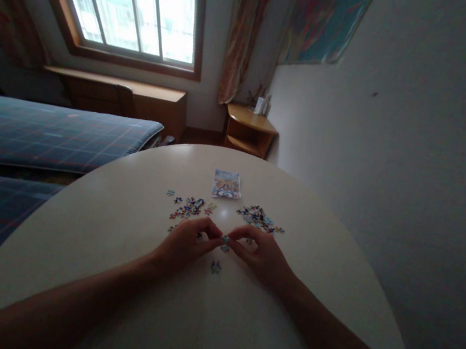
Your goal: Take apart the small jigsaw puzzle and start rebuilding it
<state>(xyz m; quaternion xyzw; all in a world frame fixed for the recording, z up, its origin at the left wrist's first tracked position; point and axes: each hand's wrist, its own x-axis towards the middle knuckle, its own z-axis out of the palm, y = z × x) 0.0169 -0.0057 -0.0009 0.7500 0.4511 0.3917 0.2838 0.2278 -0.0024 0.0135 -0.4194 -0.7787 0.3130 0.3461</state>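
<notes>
Between the fingertips of my left hand (189,242) and my right hand (263,256) is a small puzzle piece (226,239). Both hands pinch it from opposite sides, just above the table. Directly below it another piece (224,249) shows, but I cannot tell whether the two are joined. Nearer to me a few-lobed puzzle piece (215,267) lies by itself on the tabletop. Past my left hand spreads a loose group of puzzle pieces (190,207). A denser pile of pieces (258,217) lies beyond my right hand.
A printed picture sheet (227,185) lies farther back on the round white table (198,329). To the left stands a bed with a plaid cover (52,135). A wooden corner cabinet (252,119) is behind the table, and a white wall (395,166) runs along the right.
</notes>
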